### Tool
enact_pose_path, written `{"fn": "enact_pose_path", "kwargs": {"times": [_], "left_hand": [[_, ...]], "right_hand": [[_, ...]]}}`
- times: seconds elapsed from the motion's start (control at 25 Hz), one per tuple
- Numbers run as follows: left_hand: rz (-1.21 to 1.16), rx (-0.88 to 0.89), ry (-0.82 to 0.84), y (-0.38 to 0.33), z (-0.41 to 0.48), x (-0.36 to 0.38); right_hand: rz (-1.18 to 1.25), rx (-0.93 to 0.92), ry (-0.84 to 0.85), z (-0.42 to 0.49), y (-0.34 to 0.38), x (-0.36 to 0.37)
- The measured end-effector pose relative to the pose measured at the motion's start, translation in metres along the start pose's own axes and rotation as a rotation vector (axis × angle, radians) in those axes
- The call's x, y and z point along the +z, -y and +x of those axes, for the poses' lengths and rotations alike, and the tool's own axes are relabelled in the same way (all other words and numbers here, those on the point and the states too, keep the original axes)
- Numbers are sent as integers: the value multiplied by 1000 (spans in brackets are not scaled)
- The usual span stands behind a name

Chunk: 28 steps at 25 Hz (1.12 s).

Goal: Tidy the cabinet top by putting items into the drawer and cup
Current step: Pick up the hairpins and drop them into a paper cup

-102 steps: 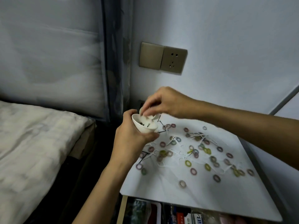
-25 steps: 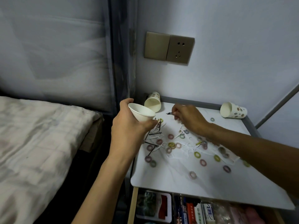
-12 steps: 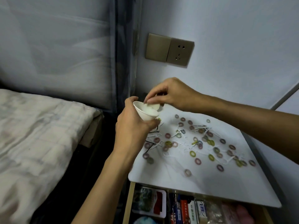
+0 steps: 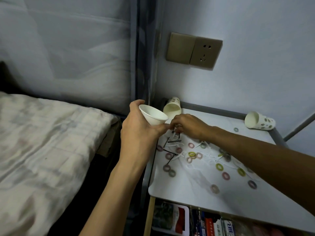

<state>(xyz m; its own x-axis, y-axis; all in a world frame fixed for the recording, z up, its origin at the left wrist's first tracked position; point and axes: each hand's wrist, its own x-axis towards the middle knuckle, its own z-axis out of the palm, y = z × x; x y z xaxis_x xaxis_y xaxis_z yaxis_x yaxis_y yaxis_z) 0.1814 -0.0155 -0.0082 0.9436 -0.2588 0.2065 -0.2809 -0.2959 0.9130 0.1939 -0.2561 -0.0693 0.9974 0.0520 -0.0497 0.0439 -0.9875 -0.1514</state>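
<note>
A white paper cup (image 4: 154,116) is being gripped around its wall by the left hand (image 4: 136,132), fingers and thumb curled about it. It is being held tilted just off the ten o'clock edge of the worktop (image 4: 187,189), mouth turned toward three o'clock, probably so that picked-up pieces can be dropped in over a short path. The right hand (image 4: 187,126) is being held down on the black hairpins (image 4: 172,142) scattered across the worktop's ten o'clock area. Its fingertips are bunched together, apparently pinching one of them right beside the cup's rim. Small coloured hair rings (image 4: 191,154) are being left spread from the centre toward four o'clock, among white strands. Two patterned paper cups are lying on their sides, one (image 4: 172,106) at eleven o'clock, the other (image 4: 260,122) at two o'clock. The drawer (image 4: 187,218) is being presented open at six o'clock, already packed with boxes, presumably to receive larger items.
</note>
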Motion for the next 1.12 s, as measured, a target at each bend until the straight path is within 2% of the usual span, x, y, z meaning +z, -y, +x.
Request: {"fn": "enact_pose_path", "kwargs": {"times": [0.32, 0.52, 0.72, 0.88, 1.12], "left_hand": [[-9, 1, 47, -2, -3, 8], [-26, 5, 34, -4, -4, 10], [-37, -3, 32, -6, -4, 14], [-41, -5, 30, -4, -3, 15], [-46, -13, 39, -5, -3, 17]], "right_hand": [[56, 256, 72, -16, -26, 5], [276, 431, -47, -25, -35, -6], [372, 425, -79, -36, -41, -10], [350, 419, -148, -36, -42, -10], [391, 568, -260, -36, -47, -9]]}}
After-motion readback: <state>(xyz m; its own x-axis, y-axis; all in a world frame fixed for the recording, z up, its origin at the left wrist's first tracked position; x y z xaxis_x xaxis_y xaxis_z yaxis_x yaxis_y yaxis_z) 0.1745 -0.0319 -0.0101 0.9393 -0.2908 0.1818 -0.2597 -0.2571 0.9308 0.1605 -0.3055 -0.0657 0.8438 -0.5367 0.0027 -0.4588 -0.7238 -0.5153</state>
